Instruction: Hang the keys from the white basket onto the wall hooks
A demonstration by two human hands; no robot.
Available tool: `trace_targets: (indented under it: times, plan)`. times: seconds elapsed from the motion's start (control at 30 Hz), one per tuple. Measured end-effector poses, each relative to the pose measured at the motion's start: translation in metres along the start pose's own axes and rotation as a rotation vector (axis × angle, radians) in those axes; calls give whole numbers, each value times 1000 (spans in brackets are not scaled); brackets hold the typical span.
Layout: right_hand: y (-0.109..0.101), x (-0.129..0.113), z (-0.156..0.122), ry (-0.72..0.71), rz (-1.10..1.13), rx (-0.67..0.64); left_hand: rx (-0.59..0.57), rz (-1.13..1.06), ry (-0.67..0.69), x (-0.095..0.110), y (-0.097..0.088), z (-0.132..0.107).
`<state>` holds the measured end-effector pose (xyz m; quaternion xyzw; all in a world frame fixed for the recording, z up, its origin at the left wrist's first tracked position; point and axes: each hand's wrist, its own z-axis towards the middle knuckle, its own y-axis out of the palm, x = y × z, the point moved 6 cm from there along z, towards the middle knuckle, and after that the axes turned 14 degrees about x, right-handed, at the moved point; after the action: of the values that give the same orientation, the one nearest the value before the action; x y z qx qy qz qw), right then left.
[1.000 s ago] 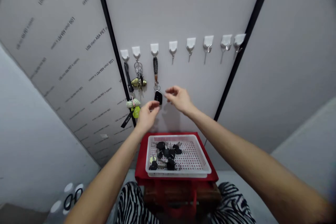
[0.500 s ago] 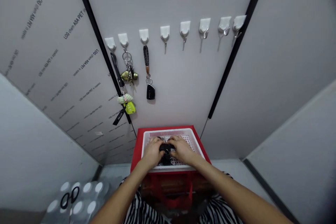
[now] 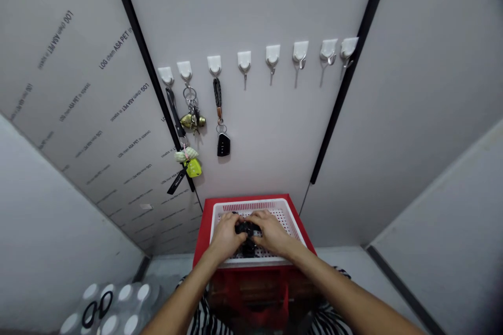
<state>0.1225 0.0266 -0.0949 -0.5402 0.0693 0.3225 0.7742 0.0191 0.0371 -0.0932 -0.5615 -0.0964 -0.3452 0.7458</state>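
Both hands are inside a white plastic basket with a perforated floor. My left hand is curled round the left side of a dark bundle of black things, possibly keys. From the other side my right hand grips the same bundle, its fingers bent and thumb pressed in. The fingers partly hide the bundle, so its exact kind is unclear. More black pieces lie just below it, between the wrists.
Beneath the basket is a red box. White hooks line the wall; the left three carry a yellow-green key fob, a keyring with a brass-coloured charm and a black car key. White-capped bottles stand lower left.
My view has tilted slightly, so the hooks and basket sit lower in the picture. Both hands stay in the basket, and the black bundle between them has shifted a little.
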Motion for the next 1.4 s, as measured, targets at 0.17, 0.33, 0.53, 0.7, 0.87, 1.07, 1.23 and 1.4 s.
trace_targets:
  times: [0.17, 0.33, 0.53, 0.7, 0.87, 1.07, 1.23, 1.4]
  plan:
    - [-1, -4, 0, -15, -2, 9, -19, -114, 15, 4, -1, 0]
    - [-8, -5, 2, 16, 33, 115, -55, -177, 59, 6, 0, -3]
    - [-15, -2, 1, 117, 200, 145, -108, -182, 39, 6, 4, -3]
    - [-18, 2, 1, 179, 261, 200, -48, -121, -46, 3, -1, 0]
    - [-16, -2, 1, 158, 353, 146, 44, -166, -83, 3, -8, 0]
    - [-16, -8, 0, 100, 357, 83, -114, -712, -231, 5, 4, -3]
    - [-15, -8, 2, 82, 371, 120, -96, -743, -238, 8, 1, 0]
    - [-18, -8, 4, 150, 447, 100, 119, -374, -31, 22, -23, 5]
